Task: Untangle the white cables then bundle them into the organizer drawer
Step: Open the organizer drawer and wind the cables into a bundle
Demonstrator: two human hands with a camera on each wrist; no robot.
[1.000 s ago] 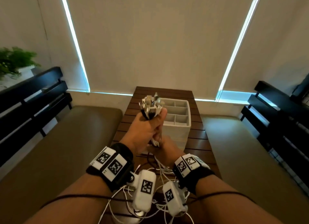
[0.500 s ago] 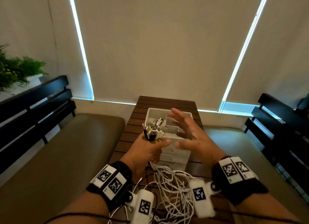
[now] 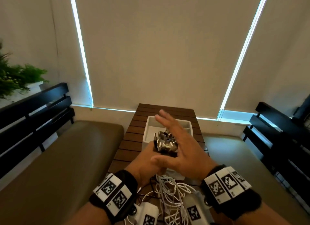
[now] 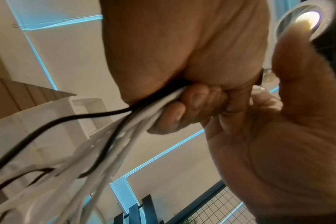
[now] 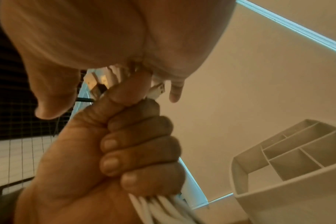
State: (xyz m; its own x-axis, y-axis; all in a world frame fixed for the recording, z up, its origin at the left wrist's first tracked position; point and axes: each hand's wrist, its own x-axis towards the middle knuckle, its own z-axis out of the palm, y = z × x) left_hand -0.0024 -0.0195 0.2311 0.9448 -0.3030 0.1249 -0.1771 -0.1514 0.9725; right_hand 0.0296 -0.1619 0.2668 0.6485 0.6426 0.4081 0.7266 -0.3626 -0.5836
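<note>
My left hand (image 3: 147, 159) grips a bunch of white cables just below their plugs (image 3: 165, 145), which stick up out of the fist in front of the white organizer (image 3: 151, 124). In the left wrist view my curled fingers (image 4: 192, 106) wrap the white cables (image 4: 125, 136), with a black cable among them. The rest of the cables (image 3: 169, 191) hang down in a loose tangle near my wrists. My right hand (image 3: 181, 149) is open, fingers spread, palm over the plugs. The right wrist view shows the left fist (image 5: 125, 144) under my right palm (image 5: 105, 37).
The organizer (image 5: 297, 159) has several divided compartments on top and stands on a narrow dark slatted table (image 3: 127, 140). Olive cushioned benches (image 3: 67, 157) with black slatted backs flank the table. A plant (image 3: 15, 80) stands far left.
My right hand let go of the cables below the left fist, opened and swung up over the plugs. The left hand lowered the bunch in front of the organizer.
</note>
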